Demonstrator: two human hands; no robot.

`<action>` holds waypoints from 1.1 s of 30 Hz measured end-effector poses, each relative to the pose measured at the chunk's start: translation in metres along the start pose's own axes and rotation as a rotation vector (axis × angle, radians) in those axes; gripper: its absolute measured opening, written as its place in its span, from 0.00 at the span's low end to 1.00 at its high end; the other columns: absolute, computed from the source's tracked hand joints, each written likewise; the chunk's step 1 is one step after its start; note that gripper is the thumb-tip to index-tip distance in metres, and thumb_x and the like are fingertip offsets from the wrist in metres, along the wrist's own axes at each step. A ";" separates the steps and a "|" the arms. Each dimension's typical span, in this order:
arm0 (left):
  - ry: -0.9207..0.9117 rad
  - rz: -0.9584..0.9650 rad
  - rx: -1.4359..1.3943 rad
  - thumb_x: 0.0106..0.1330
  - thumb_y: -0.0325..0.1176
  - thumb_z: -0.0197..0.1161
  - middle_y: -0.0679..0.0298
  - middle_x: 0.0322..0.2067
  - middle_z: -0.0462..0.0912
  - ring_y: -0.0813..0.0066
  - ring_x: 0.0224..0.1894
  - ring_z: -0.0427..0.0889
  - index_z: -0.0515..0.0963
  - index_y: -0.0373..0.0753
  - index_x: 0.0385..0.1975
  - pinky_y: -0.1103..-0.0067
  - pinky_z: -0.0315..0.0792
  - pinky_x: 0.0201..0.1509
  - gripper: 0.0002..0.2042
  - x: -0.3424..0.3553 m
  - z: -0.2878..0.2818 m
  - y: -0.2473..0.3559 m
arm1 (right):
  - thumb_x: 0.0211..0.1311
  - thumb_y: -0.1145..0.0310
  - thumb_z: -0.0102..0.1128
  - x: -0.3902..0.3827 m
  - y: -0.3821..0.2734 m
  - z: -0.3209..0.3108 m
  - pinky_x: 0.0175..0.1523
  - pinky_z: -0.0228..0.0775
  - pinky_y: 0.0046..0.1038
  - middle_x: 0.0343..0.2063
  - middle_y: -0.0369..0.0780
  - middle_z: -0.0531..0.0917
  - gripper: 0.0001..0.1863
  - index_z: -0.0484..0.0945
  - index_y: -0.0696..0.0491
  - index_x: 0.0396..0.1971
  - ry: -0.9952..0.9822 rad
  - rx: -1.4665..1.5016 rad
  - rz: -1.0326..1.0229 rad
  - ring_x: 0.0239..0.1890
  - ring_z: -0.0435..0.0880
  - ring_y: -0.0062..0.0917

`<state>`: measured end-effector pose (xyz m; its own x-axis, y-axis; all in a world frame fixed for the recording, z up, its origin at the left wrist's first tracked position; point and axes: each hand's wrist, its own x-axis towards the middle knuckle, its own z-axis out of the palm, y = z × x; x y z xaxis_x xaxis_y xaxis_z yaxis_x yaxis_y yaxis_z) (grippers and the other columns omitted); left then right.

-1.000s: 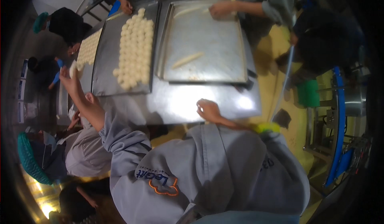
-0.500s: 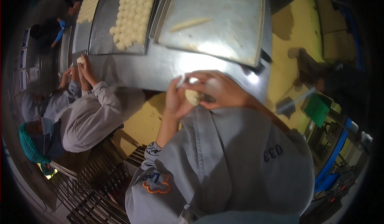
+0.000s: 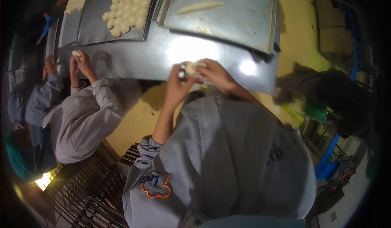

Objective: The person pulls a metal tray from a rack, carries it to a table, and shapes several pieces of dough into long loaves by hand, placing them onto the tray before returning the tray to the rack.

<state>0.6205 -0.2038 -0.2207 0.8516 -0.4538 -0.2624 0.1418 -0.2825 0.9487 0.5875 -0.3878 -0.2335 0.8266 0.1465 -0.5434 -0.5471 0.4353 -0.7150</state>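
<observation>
Seen from above, a person in a grey work jacket stands at a steel table [image 3: 163, 61]. Both hands meet just over the table's near edge, at the centre of the view. The left hand [image 3: 182, 82] and the right hand [image 3: 212, 74] are each curled closed around one small pale lump of dough [image 3: 190, 68], which sits between the fingertips, held above the table rather than resting on it.

At 12 o'clock from the hands lies a large metal tray [image 3: 244, 20] with a single long roll of dough [image 3: 200, 7] on it. At 11 o'clock, a second tray [image 3: 93, 20] carries rows of small round dough balls [image 3: 128, 6], packed close together.

At 9 o'clock, well apart from the wearer's hands, a co-worker in a similar grey jacket holds another dough piece [image 3: 75, 53] in raised hands [image 3: 83, 63] at the table edge. Dark wire racks [image 3: 89, 191] show at 7 o'clock, below the table.
</observation>
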 end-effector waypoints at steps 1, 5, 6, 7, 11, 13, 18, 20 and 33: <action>0.022 -0.046 0.020 0.64 0.30 0.69 0.60 0.55 0.76 0.71 0.54 0.78 0.72 0.37 0.59 0.76 0.75 0.54 0.23 0.004 -0.003 -0.007 | 0.69 0.65 0.61 0.003 0.004 0.004 0.50 0.81 0.25 0.48 0.44 0.80 0.23 0.71 0.60 0.58 0.002 0.051 0.057 0.49 0.82 0.25; -0.016 -0.086 -0.078 0.66 0.29 0.68 0.63 0.47 0.82 0.76 0.49 0.80 0.75 0.35 0.56 0.79 0.76 0.51 0.19 0.017 -0.022 -0.034 | 0.65 0.64 0.65 0.007 0.011 0.012 0.49 0.82 0.26 0.49 0.41 0.80 0.24 0.73 0.60 0.57 0.027 -0.243 -0.134 0.48 0.82 0.23; -0.040 -0.067 -0.113 0.66 0.29 0.67 0.62 0.45 0.82 0.77 0.48 0.81 0.75 0.35 0.56 0.80 0.76 0.50 0.19 0.021 -0.025 -0.041 | 0.65 0.65 0.66 0.010 0.013 0.012 0.46 0.81 0.25 0.46 0.40 0.81 0.22 0.75 0.59 0.54 0.084 -0.298 -0.108 0.45 0.83 0.22; -0.063 -0.039 -0.160 0.67 0.29 0.67 0.62 0.44 0.83 0.77 0.46 0.81 0.74 0.35 0.57 0.80 0.76 0.49 0.19 0.025 -0.027 -0.048 | 0.64 0.66 0.67 0.013 0.014 0.012 0.44 0.79 0.23 0.43 0.39 0.82 0.20 0.76 0.59 0.52 0.101 -0.329 -0.119 0.41 0.83 0.20; -0.051 -0.044 -0.184 0.67 0.28 0.66 0.62 0.36 0.84 0.78 0.39 0.83 0.77 0.32 0.53 0.82 0.76 0.47 0.16 0.051 -0.034 -0.071 | 0.63 0.66 0.68 0.037 0.021 0.007 0.36 0.74 0.18 0.32 0.35 0.84 0.12 0.81 0.56 0.42 0.214 -0.384 -0.226 0.31 0.82 0.15; -0.026 0.040 -0.005 0.64 0.30 0.68 0.59 0.39 0.84 0.72 0.40 0.84 0.76 0.32 0.54 0.79 0.77 0.47 0.19 0.068 -0.035 -0.079 | 0.63 0.65 0.68 0.056 0.025 0.004 0.35 0.73 0.19 0.32 0.35 0.84 0.12 0.81 0.55 0.42 0.300 -0.482 -0.296 0.30 0.81 0.15; 0.080 0.306 0.258 0.62 0.31 0.67 0.56 0.45 0.80 0.60 0.45 0.82 0.79 0.38 0.51 0.71 0.76 0.49 0.17 0.106 -0.035 -0.088 | 0.53 0.65 0.70 0.090 0.036 0.005 0.43 0.73 0.27 0.37 0.35 0.82 0.17 0.81 0.50 0.44 0.636 -0.999 -0.585 0.36 0.78 0.26; 0.102 0.418 0.337 0.61 0.29 0.66 0.56 0.43 0.80 0.58 0.45 0.81 0.80 0.39 0.48 0.70 0.75 0.49 0.15 0.113 -0.037 -0.090 | 0.53 0.65 0.69 0.093 0.037 0.003 0.42 0.73 0.27 0.36 0.34 0.82 0.17 0.81 0.49 0.44 0.563 -0.984 -0.555 0.36 0.79 0.26; -0.024 0.814 0.889 0.56 0.27 0.65 0.68 0.52 0.81 0.64 0.56 0.77 0.83 0.52 0.45 0.68 0.67 0.57 0.17 0.091 -0.103 -0.093 | 0.56 0.62 0.67 0.049 0.046 -0.032 0.51 0.71 0.33 0.53 0.31 0.80 0.18 0.82 0.38 0.49 0.429 -1.707 -0.837 0.52 0.78 0.29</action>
<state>0.7366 -0.1318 -0.3148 0.5190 -0.7825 0.3439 -0.8376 -0.3854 0.3871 0.5988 -0.3886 -0.3073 0.9668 0.0869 0.2405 0.1530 -0.9501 -0.2717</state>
